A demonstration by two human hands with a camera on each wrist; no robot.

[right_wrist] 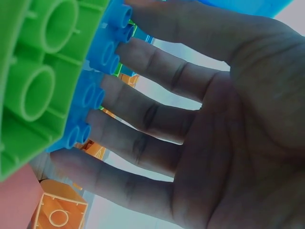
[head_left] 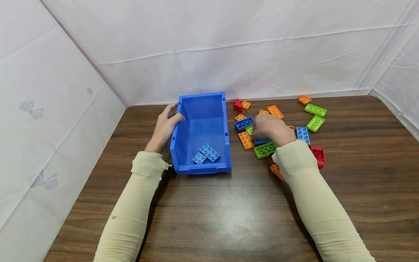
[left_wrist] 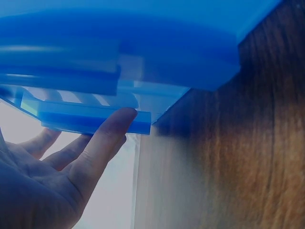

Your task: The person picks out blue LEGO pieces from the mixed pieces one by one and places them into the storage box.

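Observation:
My left hand [head_left: 163,127] holds the left rim of a blue plastic bin [head_left: 205,131], thumb over the edge and fingers outside. The left wrist view shows its thumb against the bin's lip. Two light blue building bricks, a long one [head_left: 210,152] and a short one [head_left: 199,158], lie at the bin's near end. My right hand [head_left: 271,128] reaches down into the loose bricks, with thumb and fingertips at a blue brick [head_left: 263,141]. In the right wrist view the fingertips are partly hidden by its studs. A green brick [head_left: 265,150] lies close in front.
Around the right hand lie orange bricks [head_left: 246,140], a dark blue brick [head_left: 243,124], a light blue brick [head_left: 302,135] and red bricks [head_left: 318,156]. Green bricks [head_left: 315,110] are farther right. A white sheet [head_left: 229,47] hangs behind the dark wooden table [head_left: 222,214].

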